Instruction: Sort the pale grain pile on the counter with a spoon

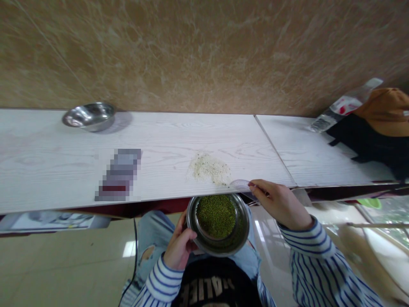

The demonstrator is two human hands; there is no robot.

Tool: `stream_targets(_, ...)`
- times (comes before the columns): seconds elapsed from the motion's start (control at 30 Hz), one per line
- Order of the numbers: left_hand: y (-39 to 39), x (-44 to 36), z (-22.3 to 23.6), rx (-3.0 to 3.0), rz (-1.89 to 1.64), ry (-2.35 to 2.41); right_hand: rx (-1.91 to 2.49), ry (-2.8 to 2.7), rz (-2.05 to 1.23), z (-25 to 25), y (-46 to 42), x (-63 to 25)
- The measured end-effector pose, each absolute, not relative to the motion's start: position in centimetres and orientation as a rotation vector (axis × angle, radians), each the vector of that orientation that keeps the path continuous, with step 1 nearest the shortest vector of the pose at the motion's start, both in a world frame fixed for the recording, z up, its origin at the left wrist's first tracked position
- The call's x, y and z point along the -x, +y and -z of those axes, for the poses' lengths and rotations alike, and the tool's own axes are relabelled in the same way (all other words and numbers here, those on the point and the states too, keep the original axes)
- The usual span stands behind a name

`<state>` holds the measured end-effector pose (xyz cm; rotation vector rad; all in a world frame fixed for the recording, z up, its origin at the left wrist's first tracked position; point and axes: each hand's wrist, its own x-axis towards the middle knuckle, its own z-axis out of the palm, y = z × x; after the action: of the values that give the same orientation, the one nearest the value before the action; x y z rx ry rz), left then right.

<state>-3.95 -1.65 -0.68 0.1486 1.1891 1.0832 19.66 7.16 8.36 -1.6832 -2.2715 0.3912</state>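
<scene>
My left hand grips the left rim of a steel bowl, thumb over the edge. Inside the bowl lie many small green beans, which look like mung beans. It is held over my lap, just below the table's front edge. Between the thumb and fingers of my right hand is a clear plastic protractor, curved side up, at the table edge. Its left end is close to a loose pile of white grains, like rice, with a few dark specks or beans among them.
A second steel bowl stands at the back left of the white table. A blurred-out flat object lies nearer the front. At the right are a clear plastic bottle and a brown and black cloth item.
</scene>
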Motion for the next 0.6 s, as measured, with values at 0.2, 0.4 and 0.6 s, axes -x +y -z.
stream_targets(0.2, -1.6, 3.9, 0.7, -0.147, -1.077, 1.189, 1.640, -2.282, -0.399, -8.0, 7.0, -19.4)
stream_targets(0.4, -1.5, 3.7, 0.3, -0.164, -1.075, 1.190, 1.629, -2.298, -0.398, -7.9, 7.1, -19.1)
stream_targets(0.6, -1.5, 3.7, 0.3, -0.171, -1.060, 1.195, 1.636, -2.299, -0.438, -7.8, 7.2, -18.5)
